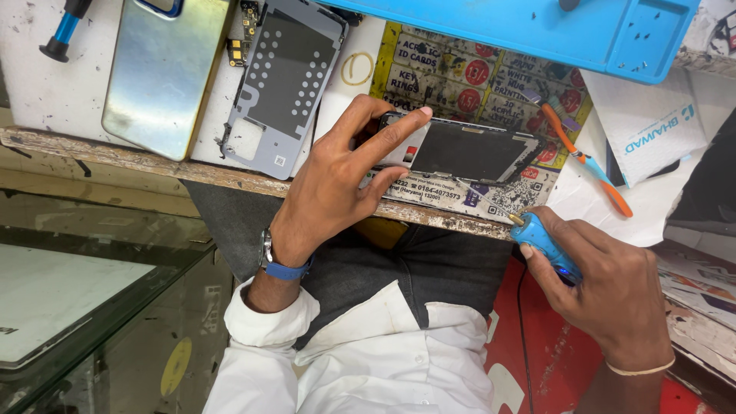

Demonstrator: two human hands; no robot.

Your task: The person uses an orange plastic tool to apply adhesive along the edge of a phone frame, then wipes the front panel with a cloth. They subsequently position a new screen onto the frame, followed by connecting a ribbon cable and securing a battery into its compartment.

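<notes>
The left hand pins an opened phone, dark inner face up, near the front edge of the tabletop, fingertips clamped on its left end. The right hand is closed around a small blue powered tool whose thin tip points at the phone's lower edge. To my eye, good work here means keeping the phone flat and steady while the tip meets it lightly. A metal mid-frame, a gold back cover, orange tweezers and a blue mat crowd the worn white surface; a glass counter stands lower left.
</notes>
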